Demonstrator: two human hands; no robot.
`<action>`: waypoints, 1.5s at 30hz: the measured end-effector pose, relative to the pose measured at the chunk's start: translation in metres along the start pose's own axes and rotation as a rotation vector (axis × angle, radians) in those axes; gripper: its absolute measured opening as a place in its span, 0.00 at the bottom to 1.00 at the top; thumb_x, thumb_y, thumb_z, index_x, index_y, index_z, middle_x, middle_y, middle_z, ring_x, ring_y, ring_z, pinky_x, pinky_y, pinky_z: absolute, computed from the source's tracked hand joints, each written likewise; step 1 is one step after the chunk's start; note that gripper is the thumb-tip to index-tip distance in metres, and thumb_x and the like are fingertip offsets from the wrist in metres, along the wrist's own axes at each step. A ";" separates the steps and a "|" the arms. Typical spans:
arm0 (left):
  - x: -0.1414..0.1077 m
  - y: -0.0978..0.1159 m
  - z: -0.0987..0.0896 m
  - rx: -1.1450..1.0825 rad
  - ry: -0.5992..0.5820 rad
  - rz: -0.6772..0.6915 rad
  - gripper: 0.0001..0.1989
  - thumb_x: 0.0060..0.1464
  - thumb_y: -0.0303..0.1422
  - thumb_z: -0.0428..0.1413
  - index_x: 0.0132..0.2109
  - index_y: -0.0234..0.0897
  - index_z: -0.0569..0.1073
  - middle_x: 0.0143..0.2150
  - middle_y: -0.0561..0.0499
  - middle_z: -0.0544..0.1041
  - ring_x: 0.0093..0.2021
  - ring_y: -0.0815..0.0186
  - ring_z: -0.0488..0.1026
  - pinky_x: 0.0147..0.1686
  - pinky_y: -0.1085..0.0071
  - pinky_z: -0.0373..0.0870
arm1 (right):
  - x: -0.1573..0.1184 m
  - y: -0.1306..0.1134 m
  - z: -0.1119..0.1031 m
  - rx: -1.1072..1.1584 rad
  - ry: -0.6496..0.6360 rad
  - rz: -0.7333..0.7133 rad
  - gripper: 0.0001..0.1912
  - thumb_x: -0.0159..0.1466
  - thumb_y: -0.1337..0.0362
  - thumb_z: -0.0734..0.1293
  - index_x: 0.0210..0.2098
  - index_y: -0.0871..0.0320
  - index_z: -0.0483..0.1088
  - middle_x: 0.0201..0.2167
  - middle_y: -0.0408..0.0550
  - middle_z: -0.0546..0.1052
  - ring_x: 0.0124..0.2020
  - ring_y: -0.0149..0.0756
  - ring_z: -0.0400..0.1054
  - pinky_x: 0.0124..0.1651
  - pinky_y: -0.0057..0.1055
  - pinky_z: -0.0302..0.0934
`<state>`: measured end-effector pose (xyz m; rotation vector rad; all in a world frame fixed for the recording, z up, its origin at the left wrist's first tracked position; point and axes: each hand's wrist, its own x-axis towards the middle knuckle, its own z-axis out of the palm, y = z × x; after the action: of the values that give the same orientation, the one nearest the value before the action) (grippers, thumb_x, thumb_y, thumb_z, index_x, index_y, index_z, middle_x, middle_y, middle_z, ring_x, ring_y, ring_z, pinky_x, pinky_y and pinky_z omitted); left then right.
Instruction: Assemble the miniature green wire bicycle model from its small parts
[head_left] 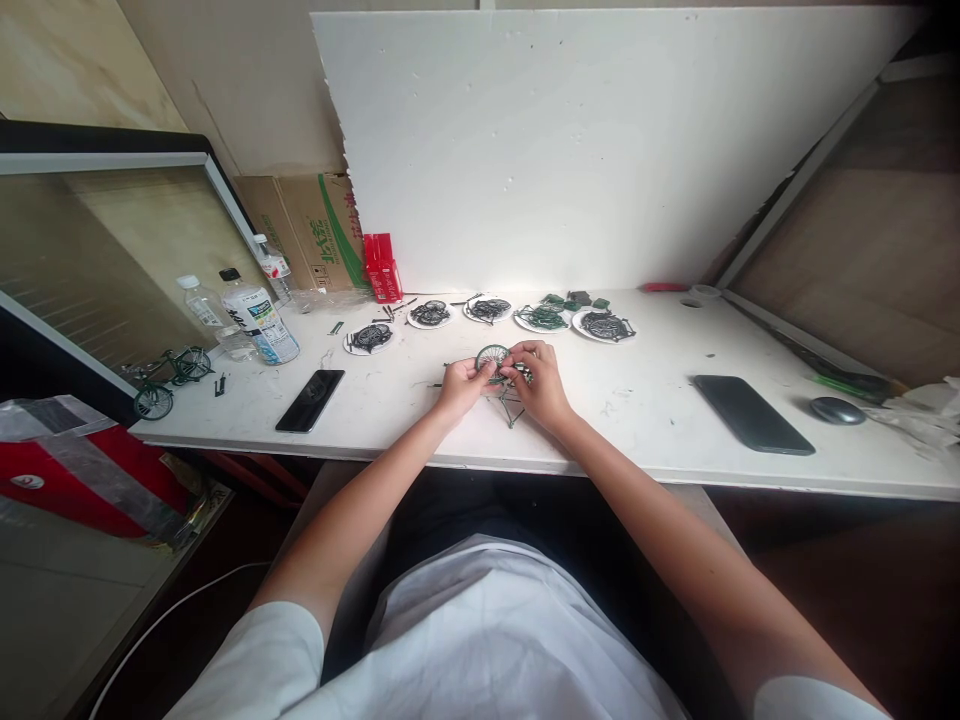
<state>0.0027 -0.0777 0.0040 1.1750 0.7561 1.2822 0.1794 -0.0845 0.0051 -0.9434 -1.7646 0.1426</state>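
Between my two hands, over the front middle of the white table, is a small green spoked wheel. My left hand pinches its lower left side with thumb and finger. My right hand is closed at the wheel's right side, with fingertips pressed together near the hub; whatever small part they hold is hidden. Green miniature bicycle frame parts show beneath and between my hands. Behind them stand white plates of small parts, among them one with green frames and one with dark pieces.
A phone lies left on the table; bottles and a green model bicycle are farther left. To the right are a dark flat pad and a mouse. A white board rises behind.
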 end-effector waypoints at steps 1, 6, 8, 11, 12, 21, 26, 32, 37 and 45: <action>0.000 0.001 0.000 -0.002 -0.003 -0.003 0.29 0.46 0.51 0.75 0.47 0.32 0.85 0.49 0.40 0.86 0.46 0.55 0.83 0.51 0.54 0.83 | 0.000 0.000 0.000 0.007 0.004 -0.011 0.06 0.72 0.59 0.68 0.42 0.52 0.77 0.50 0.56 0.75 0.55 0.54 0.68 0.61 0.56 0.64; -0.002 0.005 0.000 -0.030 -0.031 -0.020 0.29 0.46 0.51 0.75 0.46 0.32 0.85 0.47 0.40 0.86 0.47 0.54 0.83 0.54 0.49 0.81 | 0.000 -0.002 -0.002 0.018 -0.004 -0.029 0.07 0.73 0.59 0.68 0.42 0.52 0.78 0.49 0.56 0.75 0.55 0.54 0.68 0.61 0.56 0.65; -0.003 0.007 0.000 -0.041 -0.037 -0.029 0.27 0.48 0.50 0.75 0.46 0.32 0.85 0.47 0.41 0.86 0.48 0.54 0.83 0.56 0.48 0.80 | 0.000 -0.003 -0.002 0.017 -0.008 -0.020 0.07 0.73 0.58 0.69 0.42 0.52 0.78 0.48 0.56 0.74 0.54 0.54 0.69 0.61 0.56 0.65; -0.004 0.009 0.001 -0.050 -0.040 -0.039 0.26 0.49 0.49 0.75 0.45 0.32 0.85 0.45 0.42 0.86 0.47 0.54 0.82 0.58 0.47 0.79 | 0.000 -0.002 -0.002 0.019 -0.006 -0.016 0.06 0.72 0.59 0.69 0.42 0.51 0.78 0.48 0.56 0.74 0.55 0.54 0.69 0.61 0.56 0.65; -0.004 0.009 0.001 -0.051 -0.042 -0.041 0.26 0.49 0.49 0.75 0.44 0.32 0.85 0.45 0.42 0.86 0.47 0.55 0.82 0.58 0.47 0.79 | 0.000 -0.002 -0.002 0.020 -0.004 -0.017 0.06 0.72 0.59 0.69 0.42 0.51 0.78 0.48 0.56 0.74 0.55 0.54 0.68 0.62 0.56 0.65; -0.001 0.005 0.000 -0.043 -0.048 -0.032 0.30 0.44 0.52 0.76 0.45 0.31 0.85 0.45 0.42 0.86 0.46 0.56 0.82 0.56 0.51 0.80 | 0.000 0.001 -0.002 0.026 0.019 -0.014 0.05 0.71 0.60 0.71 0.40 0.52 0.79 0.48 0.55 0.74 0.54 0.53 0.69 0.61 0.55 0.65; 0.000 0.005 0.001 -0.043 -0.033 -0.024 0.30 0.43 0.51 0.77 0.44 0.31 0.85 0.44 0.42 0.86 0.46 0.55 0.82 0.55 0.51 0.80 | 0.000 0.001 -0.002 0.033 0.033 -0.038 0.05 0.71 0.60 0.71 0.40 0.53 0.79 0.48 0.55 0.74 0.54 0.53 0.69 0.60 0.55 0.65; 0.001 0.004 0.000 -0.019 -0.013 -0.021 0.26 0.46 0.48 0.76 0.44 0.31 0.84 0.43 0.43 0.86 0.45 0.55 0.82 0.53 0.52 0.80 | 0.000 0.001 -0.003 0.027 0.033 -0.040 0.05 0.72 0.61 0.71 0.40 0.53 0.79 0.48 0.55 0.74 0.54 0.53 0.69 0.60 0.55 0.65; 0.001 0.003 -0.001 -0.015 -0.010 0.001 0.28 0.47 0.50 0.75 0.46 0.32 0.85 0.45 0.42 0.86 0.45 0.57 0.82 0.52 0.56 0.80 | 0.000 -0.004 -0.002 0.014 0.039 -0.038 0.06 0.72 0.58 0.72 0.42 0.52 0.80 0.46 0.55 0.74 0.54 0.52 0.69 0.60 0.54 0.65; -0.001 0.007 0.001 -0.030 -0.003 0.002 0.28 0.46 0.50 0.76 0.45 0.32 0.85 0.45 0.42 0.86 0.47 0.57 0.81 0.51 0.59 0.80 | 0.000 -0.007 -0.003 0.033 0.070 -0.031 0.05 0.70 0.58 0.73 0.42 0.50 0.82 0.47 0.53 0.73 0.54 0.52 0.69 0.60 0.54 0.65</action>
<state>0.0016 -0.0797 0.0104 1.1536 0.7314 1.2890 0.1785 -0.0902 0.0095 -0.8867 -1.7069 0.1179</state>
